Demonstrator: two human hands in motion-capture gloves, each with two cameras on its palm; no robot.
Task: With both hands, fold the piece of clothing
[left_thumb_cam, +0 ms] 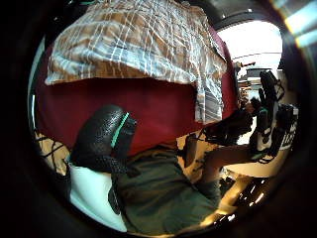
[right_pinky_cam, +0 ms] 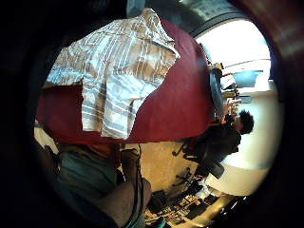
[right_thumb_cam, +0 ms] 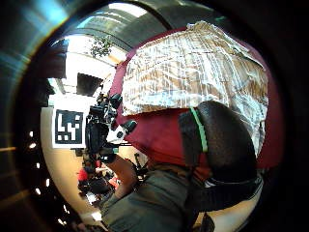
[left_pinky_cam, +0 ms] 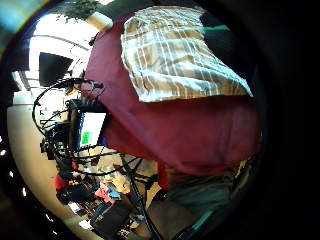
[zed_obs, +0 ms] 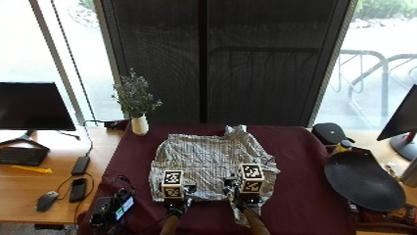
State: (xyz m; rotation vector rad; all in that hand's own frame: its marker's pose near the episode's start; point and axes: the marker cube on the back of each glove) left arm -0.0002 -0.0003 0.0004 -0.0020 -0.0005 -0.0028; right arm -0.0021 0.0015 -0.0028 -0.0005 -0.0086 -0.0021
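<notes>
A brown-and-white plaid shirt (zed_obs: 208, 159) lies spread on the dark red table (zed_obs: 300, 161), collar toward the far side. My left hand (zed_obs: 176, 205) and right hand (zed_obs: 240, 201) are at the shirt's near hem, by the table's front edge. In the palm views the shirt (left_pinky_cam: 175, 55) (left_thumb_cam: 138, 39) (right_thumb_cam: 193, 72) lies flat, a little away from both palms, with nothing held. One sleeve (right_pinky_cam: 107, 111) hangs toward the front edge. A gloved left thumb (left_thumb_cam: 104, 136) and a gloved right thumb (right_thumb_cam: 217, 140) show relaxed, apart from the cloth.
A white vase with flowers (zed_obs: 139, 122) stands at the table's back left corner. A small device with a lit screen (zed_obs: 116, 208) sits at the front left corner. A black round case (zed_obs: 363, 180) and a bottle (zed_obs: 343, 146) lie to the right. A monitor (zed_obs: 33, 107) stands on the left desk.
</notes>
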